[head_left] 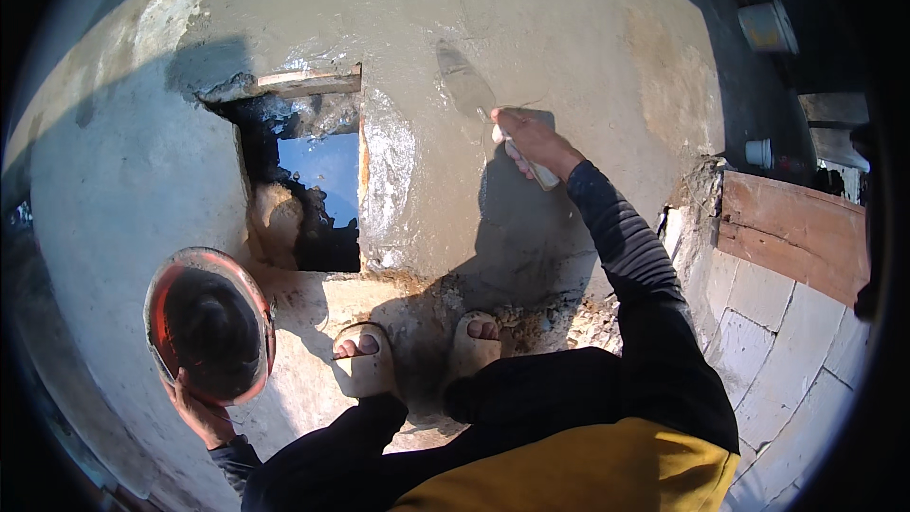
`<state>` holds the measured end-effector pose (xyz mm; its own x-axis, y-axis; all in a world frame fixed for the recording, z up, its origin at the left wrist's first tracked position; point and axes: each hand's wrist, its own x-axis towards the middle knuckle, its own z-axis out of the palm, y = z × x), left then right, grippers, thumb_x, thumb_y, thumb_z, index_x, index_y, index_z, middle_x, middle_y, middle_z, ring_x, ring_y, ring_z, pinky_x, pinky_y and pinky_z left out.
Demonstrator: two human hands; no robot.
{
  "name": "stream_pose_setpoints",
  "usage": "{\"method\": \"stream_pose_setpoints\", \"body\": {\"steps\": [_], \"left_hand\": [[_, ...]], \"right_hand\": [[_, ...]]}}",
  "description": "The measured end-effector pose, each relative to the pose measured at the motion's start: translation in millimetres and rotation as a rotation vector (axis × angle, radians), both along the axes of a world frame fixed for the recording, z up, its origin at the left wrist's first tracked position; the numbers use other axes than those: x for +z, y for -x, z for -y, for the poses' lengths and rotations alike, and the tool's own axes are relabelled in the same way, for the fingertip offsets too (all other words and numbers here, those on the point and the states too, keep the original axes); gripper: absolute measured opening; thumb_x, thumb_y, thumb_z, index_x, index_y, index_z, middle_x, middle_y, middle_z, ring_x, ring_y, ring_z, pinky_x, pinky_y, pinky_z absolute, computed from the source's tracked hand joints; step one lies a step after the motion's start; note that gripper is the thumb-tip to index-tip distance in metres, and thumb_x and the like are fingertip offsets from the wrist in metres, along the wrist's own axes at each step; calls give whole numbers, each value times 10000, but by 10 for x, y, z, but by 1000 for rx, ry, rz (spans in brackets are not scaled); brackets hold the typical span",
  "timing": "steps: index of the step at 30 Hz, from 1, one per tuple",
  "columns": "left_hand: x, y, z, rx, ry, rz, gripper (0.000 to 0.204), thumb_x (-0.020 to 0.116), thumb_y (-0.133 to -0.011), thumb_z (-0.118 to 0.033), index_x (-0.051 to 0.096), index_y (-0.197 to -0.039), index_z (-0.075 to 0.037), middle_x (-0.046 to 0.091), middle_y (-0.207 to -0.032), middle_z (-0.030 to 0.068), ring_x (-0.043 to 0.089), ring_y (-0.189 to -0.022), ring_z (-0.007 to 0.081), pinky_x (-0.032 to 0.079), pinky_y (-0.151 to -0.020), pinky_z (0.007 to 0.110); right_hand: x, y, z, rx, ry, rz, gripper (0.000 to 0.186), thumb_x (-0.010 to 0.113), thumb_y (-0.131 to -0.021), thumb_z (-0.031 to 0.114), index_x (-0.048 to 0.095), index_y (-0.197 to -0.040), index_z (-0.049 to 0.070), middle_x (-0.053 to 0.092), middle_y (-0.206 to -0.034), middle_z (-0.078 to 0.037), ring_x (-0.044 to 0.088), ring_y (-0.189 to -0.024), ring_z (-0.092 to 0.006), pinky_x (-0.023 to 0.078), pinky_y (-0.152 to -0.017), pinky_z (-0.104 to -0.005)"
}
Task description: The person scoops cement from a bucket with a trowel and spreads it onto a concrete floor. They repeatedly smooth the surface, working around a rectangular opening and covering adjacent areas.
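Observation:
My right hand point(536, 143) is closed round the handle of a pointed trowel point(464, 82). The trowel's blade lies against wet grey cement point(559, 47) spread over the surface ahead of me. Low on the left, my left hand point(201, 410) grips the rim of a round bucket point(266, 300), orange-red and smeared with grey. Dark shadow fills the bucket, so its contents cannot be made out. Its fingers are partly hidden behind the rim.
A square opening point(361, 171) with a rough edge lies ahead on the left, water reflecting sky inside. My sandalled feet point(364, 360) stand just short of it. Rubble point(578, 322) lies by a reddish-brown board point(791, 232) and pale blocks point(768, 322). White buckets point(769, 28) stand far right.

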<state>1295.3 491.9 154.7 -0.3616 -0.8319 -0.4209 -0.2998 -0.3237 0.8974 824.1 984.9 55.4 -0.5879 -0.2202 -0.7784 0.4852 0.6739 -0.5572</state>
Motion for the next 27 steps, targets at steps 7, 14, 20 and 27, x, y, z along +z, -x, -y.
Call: {"method": "stream_pose_setpoints", "body": {"steps": [7, 14, 20, 27], "left_hand": [[6, 59, 21, 29, 67, 83, 700, 643, -971, -272, 431, -1600, -49, 487, -1592, 167, 528, -1405, 323, 414, -1198, 457], [57, 57, -52, -10, 66, 20, 638, 630, -1000, -207, 438, -1580, -24, 535, -1535, 148, 539, -1369, 276, 411, -1178, 414], [116, 94, -112, 12, 17, 9, 644, 621, -1001, -185, 423, -1592, -24, 526, -1543, 146, 539, -1377, 274, 414, -1179, 407], [50, 74, -21, -48, 31, 11, 646, 605, -1009, -190, 410, -1600, -18, 520, -1548, 145, 535, -1372, 267, 416, -1170, 405]], "right_hand": [[134, 522, -260, 628, -488, -493, 592, 487, -1061, 571, 716, -1276, 70, 745, -1210, -215, 683, -1180, -421, 515, -1014, -524], [11, 1801, -46, 330, -530, -567, 570, 493, -1055, 567, 734, -1311, 118, 751, -993, -204, 719, -869, -347, 566, -852, -473], [-113, 1235, -39, 8, -133, -187, 537, 495, -1064, 593, 633, -990, 79, 405, -596, 6, 483, -481, -130, 403, -441, -344], [-162, 468, -898, 55, -325, -692, 561, 521, -1046, 591, 637, -909, 59, 526, -615, -54, 560, -494, -180, 448, -443, -374]]}}
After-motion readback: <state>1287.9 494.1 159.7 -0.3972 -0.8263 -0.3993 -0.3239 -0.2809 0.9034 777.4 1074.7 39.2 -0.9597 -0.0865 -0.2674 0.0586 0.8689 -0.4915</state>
